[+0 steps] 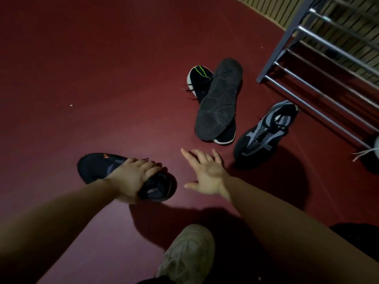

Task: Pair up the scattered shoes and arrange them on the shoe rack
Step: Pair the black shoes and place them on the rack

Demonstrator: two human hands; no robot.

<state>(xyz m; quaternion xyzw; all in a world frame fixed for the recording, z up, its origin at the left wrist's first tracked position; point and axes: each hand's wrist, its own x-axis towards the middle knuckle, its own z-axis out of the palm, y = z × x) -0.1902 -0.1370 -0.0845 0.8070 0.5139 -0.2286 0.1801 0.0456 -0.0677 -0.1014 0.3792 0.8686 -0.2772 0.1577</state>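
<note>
The left hand grips a dark shoe with an orange mark at its collar, the fingers curled over the top edge by the opening. That shoe's toe points to the left, and whether it rests on the red floor or is held just above it cannot be told.

The right hand holds nothing. Its fingers are straight and spread, palm down, above the floor between the held shoe and the other shoes.

Beyond the right hand lies an upturned shoe, its dark grey sole facing up. It lies across a black shoe with green lines, whose white sole edge shows at both ends.

To the right of these, a black and grey knit shoe stands upright on the floor, its heel close to the foot of the rack. The rack is a grey metal frame with silver bars, standing at the upper right against a slatted wall. A pale shoe with white laces shows partly at the right edge under the bars.

At the bottom, the person's own foot wears a beige sneaker.
</note>
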